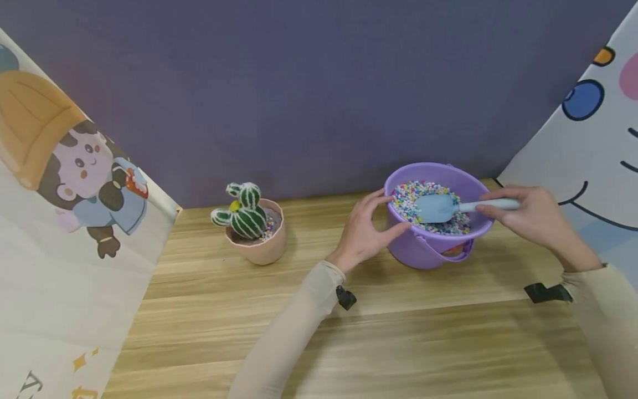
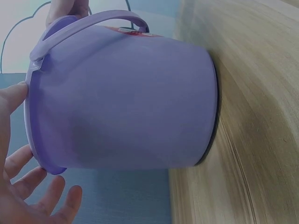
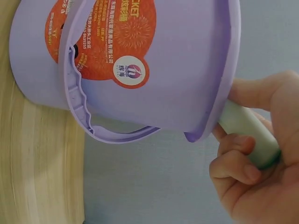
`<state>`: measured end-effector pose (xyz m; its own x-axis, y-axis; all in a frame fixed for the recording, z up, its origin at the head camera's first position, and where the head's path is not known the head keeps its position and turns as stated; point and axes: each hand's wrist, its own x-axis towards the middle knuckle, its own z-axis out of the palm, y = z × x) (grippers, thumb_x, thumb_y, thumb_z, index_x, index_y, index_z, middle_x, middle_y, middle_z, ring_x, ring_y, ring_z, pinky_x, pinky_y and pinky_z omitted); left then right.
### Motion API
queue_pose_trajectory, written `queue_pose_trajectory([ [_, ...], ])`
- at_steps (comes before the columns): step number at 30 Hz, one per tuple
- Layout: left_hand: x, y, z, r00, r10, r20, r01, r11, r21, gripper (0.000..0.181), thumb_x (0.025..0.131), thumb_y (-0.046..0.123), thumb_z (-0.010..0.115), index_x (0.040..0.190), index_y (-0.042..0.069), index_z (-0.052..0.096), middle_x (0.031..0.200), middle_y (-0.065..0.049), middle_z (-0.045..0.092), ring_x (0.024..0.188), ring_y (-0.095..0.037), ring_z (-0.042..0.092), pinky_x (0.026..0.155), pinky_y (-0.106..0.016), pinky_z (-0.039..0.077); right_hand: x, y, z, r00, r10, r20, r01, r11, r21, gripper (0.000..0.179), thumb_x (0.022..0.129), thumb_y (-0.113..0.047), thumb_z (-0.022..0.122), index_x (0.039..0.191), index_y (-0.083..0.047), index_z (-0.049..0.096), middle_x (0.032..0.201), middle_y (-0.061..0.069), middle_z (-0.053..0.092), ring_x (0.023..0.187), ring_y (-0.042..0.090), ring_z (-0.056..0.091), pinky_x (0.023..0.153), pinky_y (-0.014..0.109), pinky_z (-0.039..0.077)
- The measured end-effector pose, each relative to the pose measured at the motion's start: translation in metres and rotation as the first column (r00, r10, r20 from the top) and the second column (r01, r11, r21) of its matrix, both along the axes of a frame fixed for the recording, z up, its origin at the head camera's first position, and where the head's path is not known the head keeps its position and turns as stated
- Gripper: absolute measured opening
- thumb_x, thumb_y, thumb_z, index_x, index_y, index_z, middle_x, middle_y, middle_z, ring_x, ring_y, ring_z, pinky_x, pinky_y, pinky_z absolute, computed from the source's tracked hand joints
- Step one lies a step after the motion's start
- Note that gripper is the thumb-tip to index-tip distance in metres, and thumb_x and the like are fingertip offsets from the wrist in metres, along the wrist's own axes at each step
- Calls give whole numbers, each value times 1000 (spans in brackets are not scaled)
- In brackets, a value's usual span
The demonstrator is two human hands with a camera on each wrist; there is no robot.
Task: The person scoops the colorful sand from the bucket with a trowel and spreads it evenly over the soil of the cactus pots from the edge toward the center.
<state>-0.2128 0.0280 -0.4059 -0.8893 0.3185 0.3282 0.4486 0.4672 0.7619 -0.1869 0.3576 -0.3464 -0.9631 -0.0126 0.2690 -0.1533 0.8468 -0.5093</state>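
A purple bucket (image 1: 416,252) stands upright at the right, filled with small multicoloured beads (image 1: 408,202). My right hand (image 1: 530,216) grips the pale handle (image 3: 250,135) of a light blue scoop (image 1: 436,209). The scoop's blade lies on the beads inside the bucket, and its handle reaches over the right rim. At the bucket's left rim, my left hand (image 1: 364,230) touches the edge with spread, fairly straight fingers and thumb. The left wrist view shows those fingertips (image 2: 21,158) against the rim.
To the left, a pink pot (image 1: 261,252) holds a green knitted cactus (image 1: 248,221) and some beads. A wooden tabletop (image 1: 399,354) lies below. A dark blue panel (image 1: 319,100) stands behind, with printed panels at both sides. The bucket's handle (image 3: 77,112) hangs down its front.
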Motion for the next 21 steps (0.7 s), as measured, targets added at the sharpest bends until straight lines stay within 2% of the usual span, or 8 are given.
queue_pose_trajectory([
  [8,1,1,0,1000,0,3,0,1000,-5,71,91,53,81,151,23,59,169,7,43,157,-23,40,127,-58,35,-4,4,-1,996,4,90,0,999,-36,41,95,-34,81,120,-1,79,80,-1,71,65,12,51,58,28,39],
  [15,2,0,-3,1000,2,-11,-2,1000,-4,73,90,54,81,152,21,59,169,8,43,156,-23,41,127,-57,36,-7,5,-4,991,39,125,-27,995,-94,42,96,-37,80,120,-2,78,82,-4,73,69,13,56,60,28,43],
  [21,1,0,-3,1000,1,-21,-1,1000,0,74,90,54,81,152,21,58,170,9,43,157,-23,41,127,-57,36,-8,9,-6,988,19,152,-3,995,-104,47,96,-44,79,123,-6,78,86,-17,69,76,12,52,65,28,40],
])
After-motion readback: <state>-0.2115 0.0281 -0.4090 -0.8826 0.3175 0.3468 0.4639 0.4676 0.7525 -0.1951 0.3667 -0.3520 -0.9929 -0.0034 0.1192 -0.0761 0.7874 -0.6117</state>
